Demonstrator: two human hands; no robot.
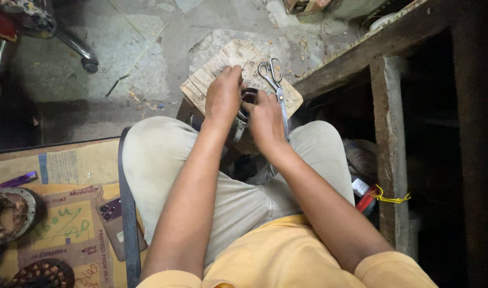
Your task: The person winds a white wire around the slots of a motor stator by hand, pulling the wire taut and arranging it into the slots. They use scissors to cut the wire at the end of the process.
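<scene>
**Both hands on the dark ring at the wooden block**

We keep the left hand and right hand closed round the dark ring, perhaps metal, pressed to the wooden block. A steady grip suits it. Scissors lie just beyond the right hand. Far left, flattened cardboard packaging with red and green print lies flat.

Single head view, steep downward, close over lap, facing floor ahead.
</scene>
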